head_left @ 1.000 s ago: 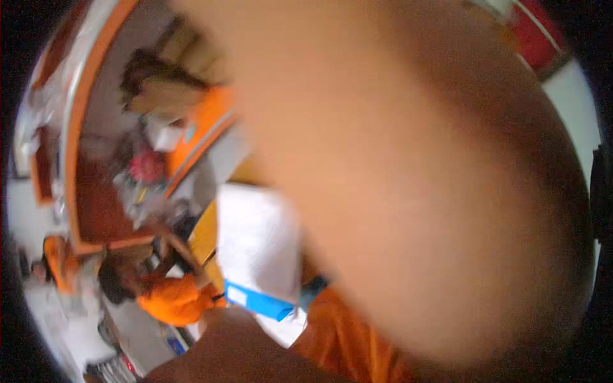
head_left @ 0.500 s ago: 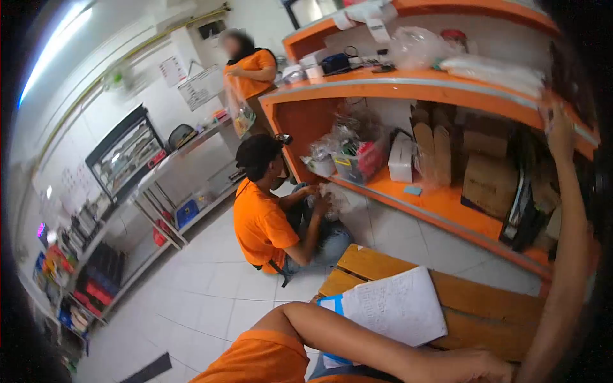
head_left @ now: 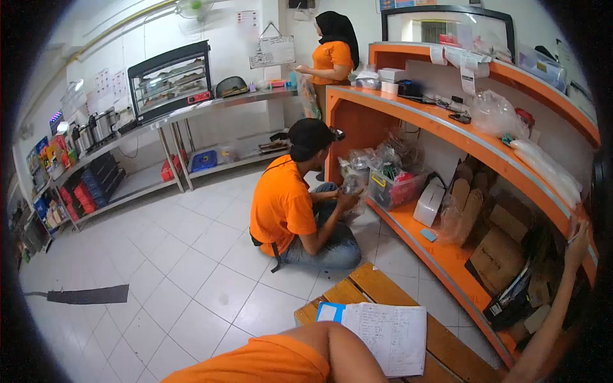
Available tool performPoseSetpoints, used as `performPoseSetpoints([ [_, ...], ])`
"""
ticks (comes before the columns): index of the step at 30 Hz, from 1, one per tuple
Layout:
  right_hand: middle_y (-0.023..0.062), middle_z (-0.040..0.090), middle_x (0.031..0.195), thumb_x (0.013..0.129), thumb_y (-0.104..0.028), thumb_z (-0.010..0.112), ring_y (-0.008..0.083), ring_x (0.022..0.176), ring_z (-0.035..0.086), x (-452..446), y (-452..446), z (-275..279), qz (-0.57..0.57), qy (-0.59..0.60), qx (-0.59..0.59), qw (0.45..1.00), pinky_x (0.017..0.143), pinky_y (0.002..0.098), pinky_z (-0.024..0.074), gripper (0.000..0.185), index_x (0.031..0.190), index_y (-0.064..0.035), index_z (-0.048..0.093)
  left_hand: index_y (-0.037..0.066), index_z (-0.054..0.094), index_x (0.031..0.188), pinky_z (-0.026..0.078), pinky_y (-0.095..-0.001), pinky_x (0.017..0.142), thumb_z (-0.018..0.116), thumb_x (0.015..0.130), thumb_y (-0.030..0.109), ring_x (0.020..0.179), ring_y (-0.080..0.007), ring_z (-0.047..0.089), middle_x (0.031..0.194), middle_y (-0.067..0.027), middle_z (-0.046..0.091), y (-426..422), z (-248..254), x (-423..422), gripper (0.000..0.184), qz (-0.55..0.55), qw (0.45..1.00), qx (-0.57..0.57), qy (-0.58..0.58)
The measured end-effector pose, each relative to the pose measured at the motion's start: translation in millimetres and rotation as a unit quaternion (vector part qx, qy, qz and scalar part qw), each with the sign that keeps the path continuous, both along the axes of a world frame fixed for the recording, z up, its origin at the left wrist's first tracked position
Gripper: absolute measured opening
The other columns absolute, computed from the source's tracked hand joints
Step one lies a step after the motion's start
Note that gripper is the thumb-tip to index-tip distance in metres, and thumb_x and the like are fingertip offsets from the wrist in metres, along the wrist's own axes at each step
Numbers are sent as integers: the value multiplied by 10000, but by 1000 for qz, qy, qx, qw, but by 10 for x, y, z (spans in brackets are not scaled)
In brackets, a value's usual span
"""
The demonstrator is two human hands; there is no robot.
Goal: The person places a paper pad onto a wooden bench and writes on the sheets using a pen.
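Note:
At the far right, my right hand (head_left: 578, 242) is at the front edge of the orange shelf (head_left: 472, 137), its fingers closed; what they grip is too small to make out. My left hand is out of view below the frame; only the orange sleeve (head_left: 262, 360) and bent arm show at the bottom. Beside that arm, an open notebook (head_left: 383, 335) with handwriting and a blue cover edge lies on a slatted wooden table (head_left: 364, 284).
A person (head_left: 281, 204) in orange sits on the tiled floor, handling clear plastic near a bin (head_left: 389, 191). Another person (head_left: 332, 57) stands behind, holding a plastic bag. Cardboard (head_left: 498, 258) fills the lower shelf. Steel counters (head_left: 217, 105) line the back wall.
The view has levelled and swung, bringing more of the room in. My left forearm and hand have dropped out of the frame. My right hand remains at the shelf edge.

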State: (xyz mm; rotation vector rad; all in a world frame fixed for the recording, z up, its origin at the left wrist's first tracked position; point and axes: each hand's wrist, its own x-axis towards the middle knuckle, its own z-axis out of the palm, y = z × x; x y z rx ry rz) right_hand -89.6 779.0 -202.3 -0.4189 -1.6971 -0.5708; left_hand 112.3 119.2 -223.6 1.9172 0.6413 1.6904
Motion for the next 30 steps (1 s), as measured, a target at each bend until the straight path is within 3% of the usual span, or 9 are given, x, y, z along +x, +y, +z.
performPoseSetpoints([
  [6,201,676,1353,1135,-376,500,334,1203,673,21,-274,22,-119,-19,-43,992,1024,438,536,488,1482,-41,576,21,716,1122,575,-377,746,742,975,361,907,-218,736,1007,-117,762,-66,115,-108,372,-29,998,-58,22],
  [7,198,687,1297,1120,-378,523,333,1148,679,-24,-322,15,-118,-22,-48,992,981,441,540,457,1413,-37,602,21,718,1116,575,-379,747,744,972,368,905,-219,736,1002,-117,762,-90,134,-128,376,-33,997,-66,26],
  [11,189,731,1073,1058,-386,611,331,928,699,-31,-770,177,10,33,-48,998,807,452,556,388,1138,-18,704,22,726,1090,577,-387,750,750,959,393,897,-224,735,980,-118,760,-117,225,-201,395,-6,996,-65,57],
  [14,182,764,905,1011,-392,678,329,762,715,275,-1674,557,93,67,-130,985,676,460,569,408,932,-5,781,23,732,1071,578,-394,753,754,949,412,891,-228,735,964,-118,759,-96,546,-373,409,8,996,1,91],
  [16,191,762,960,1014,-427,678,336,799,722,398,-2019,637,-16,24,-221,975,701,454,577,420,1067,-18,758,23,736,1058,579,-398,755,757,943,425,887,-231,735,953,-119,758,-147,744,-514,419,24,993,47,104],
  [24,172,712,1163,1037,-298,643,301,951,725,347,-1359,612,-126,-33,-158,979,808,421,586,365,1325,-74,629,25,751,1007,583,-414,761,770,917,476,871,-241,734,909,-120,755,-150,966,-659,460,1,988,70,137],
  [27,165,693,1240,1046,-249,629,288,1008,726,182,-794,678,-185,-78,-73,977,848,408,589,409,1422,-96,580,26,757,988,584,-420,764,774,907,495,864,-245,734,893,-121,754,-52,1104,-1006,477,8,987,58,150],
  [30,158,674,1316,1055,-200,616,275,1064,727,-302,43,459,-325,-188,96,922,888,396,592,479,1519,-117,532,27,763,969,586,-426,766,779,897,515,858,-249,734,877,-121,753,85,702,-1799,493,125,977,-21,171],
])
